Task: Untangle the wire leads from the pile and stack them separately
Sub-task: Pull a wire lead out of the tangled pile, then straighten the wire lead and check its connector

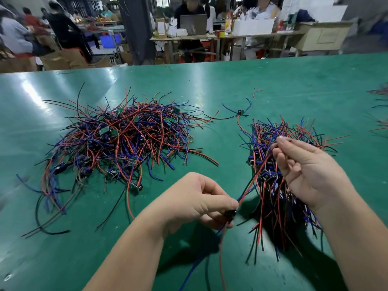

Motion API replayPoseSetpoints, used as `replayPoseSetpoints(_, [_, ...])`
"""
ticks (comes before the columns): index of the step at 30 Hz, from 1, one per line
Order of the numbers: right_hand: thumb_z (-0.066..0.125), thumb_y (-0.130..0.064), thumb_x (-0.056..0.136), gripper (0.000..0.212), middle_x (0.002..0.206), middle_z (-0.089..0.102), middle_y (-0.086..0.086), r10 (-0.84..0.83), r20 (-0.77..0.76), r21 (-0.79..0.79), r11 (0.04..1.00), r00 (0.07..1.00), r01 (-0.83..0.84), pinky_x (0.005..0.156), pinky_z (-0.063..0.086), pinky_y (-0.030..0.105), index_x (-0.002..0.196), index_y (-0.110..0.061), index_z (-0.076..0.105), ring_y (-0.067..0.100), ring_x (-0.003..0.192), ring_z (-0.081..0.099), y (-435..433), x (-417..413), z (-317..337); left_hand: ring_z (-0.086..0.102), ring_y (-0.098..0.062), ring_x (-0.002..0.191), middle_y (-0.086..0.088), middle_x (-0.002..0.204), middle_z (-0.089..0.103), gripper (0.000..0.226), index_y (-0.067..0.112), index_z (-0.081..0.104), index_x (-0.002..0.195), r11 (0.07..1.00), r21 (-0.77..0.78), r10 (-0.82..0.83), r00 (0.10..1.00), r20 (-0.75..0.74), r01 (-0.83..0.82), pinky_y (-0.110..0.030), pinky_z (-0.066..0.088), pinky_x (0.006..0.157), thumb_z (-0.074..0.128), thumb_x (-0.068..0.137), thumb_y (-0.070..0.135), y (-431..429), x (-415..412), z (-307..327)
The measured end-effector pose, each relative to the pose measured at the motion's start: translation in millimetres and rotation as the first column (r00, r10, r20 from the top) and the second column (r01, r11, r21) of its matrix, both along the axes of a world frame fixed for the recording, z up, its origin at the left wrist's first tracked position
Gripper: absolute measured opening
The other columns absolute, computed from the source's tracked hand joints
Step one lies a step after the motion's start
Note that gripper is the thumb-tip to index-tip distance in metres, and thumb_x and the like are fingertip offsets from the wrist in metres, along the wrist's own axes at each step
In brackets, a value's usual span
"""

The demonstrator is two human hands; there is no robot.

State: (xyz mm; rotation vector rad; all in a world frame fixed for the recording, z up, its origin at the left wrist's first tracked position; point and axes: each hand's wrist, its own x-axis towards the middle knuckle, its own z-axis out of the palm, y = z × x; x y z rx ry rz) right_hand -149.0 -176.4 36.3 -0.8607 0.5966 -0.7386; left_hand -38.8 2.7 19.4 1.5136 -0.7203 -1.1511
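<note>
We held one red-and-blue wire lead point(249, 185) between both hands.
Our left hand point(201, 204) pinched its small black part; our right hand point(308, 171) pinched the wire tips.

tangled pile point(123, 141) left on table | sorted stack point(279, 164) right | one lead point(251, 183) held taut

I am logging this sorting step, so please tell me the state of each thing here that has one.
Tangled pile: heaped, untouched, on the left.
Sorted stack: leads roughly parallel, on the right.
Held wire lead: stretched between both hands.
Left hand: pinches its black component.
Right hand: pinches its wires.
Lone lead: lying apart from both heaps.
Laptop: open.
</note>
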Motion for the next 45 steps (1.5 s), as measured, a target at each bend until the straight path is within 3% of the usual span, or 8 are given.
replayPoseSetpoints(8, [0.055,-0.002,0.092,0.013,0.071,0.060,0.004,-0.368,0.158,-0.016,0.927,0.916,0.375,0.063,0.047,0.017,0.084,-0.010,0.061,0.008,0.061,0.059,-27,-15,0,0.065,-0.016,0.052,-0.010,0.060,0.068,0.017,0.009,0.067,0.063,0.987,0.003,0.160,0.983,0.092,-0.161,-0.019,0.050,0.047,0.074,0.079,0.008,-5,-2,-5])
replayPoseSetpoints(12, [0.056,0.000,0.089,0.017,0.069,0.061,0.000,-0.114,0.030,-0.337,0.934,0.993,0.118,0.056,0.046,0.020,0.086,-0.015,0.061,0.011,0.055,0.058,-10,-10,1,0.069,-0.017,0.058,-0.009,0.068,0.071,0.012,0.005,0.064,0.078,0.888,-0.184,0.422,0.906,-0.042,-0.422,-0.023,0.055,0.053,0.072,0.080,0.014,-10,3,-4])
replayPoseSetpoints(16, [0.076,-0.018,0.069,0.032,0.089,0.066,0.001,0.257,-0.277,-0.719,0.584,0.926,-0.377,0.068,0.052,0.021,0.099,-0.022,0.068,0.012,0.068,0.062,22,-3,-8,0.070,-0.016,0.061,-0.006,0.072,0.073,0.020,0.008,0.066,0.080,0.885,-0.228,0.386,0.913,-0.129,-0.406,-0.021,0.054,0.052,0.073,0.070,0.024,-12,0,-6])
replayPoseSetpoints(21, [0.080,-0.012,0.072,0.022,0.086,0.064,-0.003,0.014,-0.325,-0.916,0.243,0.946,-0.318,0.068,0.051,0.019,0.091,-0.018,0.071,0.010,0.069,0.064,31,4,-19,0.071,-0.014,0.066,-0.002,0.073,0.073,0.009,0.014,0.069,0.082,0.945,-0.207,0.282,0.951,0.130,-0.252,-0.026,0.057,0.060,0.065,0.086,0.020,-11,-2,-14])
replayPoseSetpoints(26, [0.074,-0.022,0.080,0.018,0.086,0.067,-0.002,-0.428,-0.288,-0.940,0.300,0.857,-0.166,0.069,0.046,0.017,0.098,-0.020,0.072,0.004,0.068,0.062,2,-5,-18,0.061,-0.015,0.095,-0.005,0.100,0.071,0.013,0.010,0.074,0.092,0.901,-0.333,0.399,0.227,0.888,-0.277,-0.023,0.037,0.087,0.064,0.088,0.018,-3,17,-20])
replayPoseSetpoints(29, [0.068,-0.025,0.083,0.038,0.118,0.060,0.014,-0.622,-0.547,-0.835,0.364,0.560,-0.411,0.091,0.041,0.031,0.120,-0.015,0.064,0.026,0.107,0.056,-19,-12,-21,0.039,-0.027,0.125,-0.008,0.136,0.048,0.027,0.021,0.066,0.112,0.817,-0.151,0.254,0.111,0.961,-0.557,-0.035,0.028,0.104,0.061,0.087,0.028,4,28,-22])
replayPoseSetpoints(35, [0.065,-0.024,0.083,0.044,0.128,0.040,0.005,-0.545,-0.584,-0.811,0.406,0.601,-0.420,0.088,0.035,0.026,0.126,-0.024,0.056,0.017,0.091,0.054,-11,-11,-21,0.036,-0.035,0.124,-0.008,0.141,0.028,0.046,0.028,0.042,0.133,0.645,0.319,-0.099,0.338,0.936,-0.695,-0.046,0.030,0.102,0.046,0.089,0.015,12,34,-26])
replayPoseSetpoints(45, [0.065,-0.007,0.082,0.018,0.083,0.068,-0.003,-0.307,-0.402,-0.851,0.474,0.863,-0.227,0.064,0.046,0.011,0.087,-0.022,0.073,0.006,0.066,0.061,13,1,-17,0.059,-0.007,0.084,0.000,0.121,0.043,0.052,0.017,0.054,0.127,0.884,-0.435,0.464,0.453,0.762,-0.174,-0.017,0.046,0.090,0.067,0.080,-0.001,-8,10,-18])
